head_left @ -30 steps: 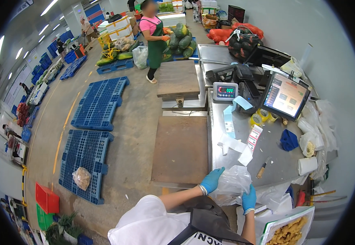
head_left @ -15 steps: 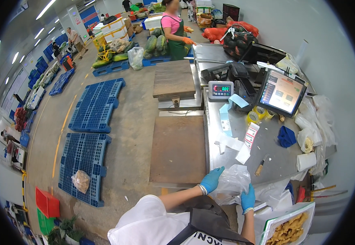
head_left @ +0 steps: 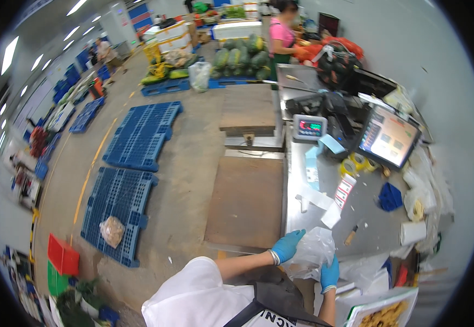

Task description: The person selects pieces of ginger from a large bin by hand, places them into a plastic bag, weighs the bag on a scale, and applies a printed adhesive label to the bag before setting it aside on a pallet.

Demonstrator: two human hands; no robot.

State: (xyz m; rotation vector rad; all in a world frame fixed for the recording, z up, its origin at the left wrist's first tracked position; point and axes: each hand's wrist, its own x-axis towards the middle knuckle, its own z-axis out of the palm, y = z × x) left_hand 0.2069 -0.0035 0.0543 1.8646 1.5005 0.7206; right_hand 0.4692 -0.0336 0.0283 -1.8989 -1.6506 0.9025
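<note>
Our gloved left hand [head_left: 288, 246] and right hand [head_left: 329, 273] grip opposite sides of a clear plastic bag [head_left: 310, 250] at the steel table's [head_left: 376, 213] near edge; we cannot tell whether it contains anything. Nearer us than the table, a white box [head_left: 413, 297] holds knobbly tan roots [head_left: 384, 315]. Well left of the table, a bag of tan contents [head_left: 112, 231] lies on a blue pallet [head_left: 116, 191].

The bag [head_left: 312, 255] is made of thin, glossy, crinkled plastic; the worktop [head_left: 369, 206] is surfaced in smooth metal, the label strip [head_left: 345, 192] is formed of paper, the pallets [head_left: 119, 203] of matt plastic.
</note>
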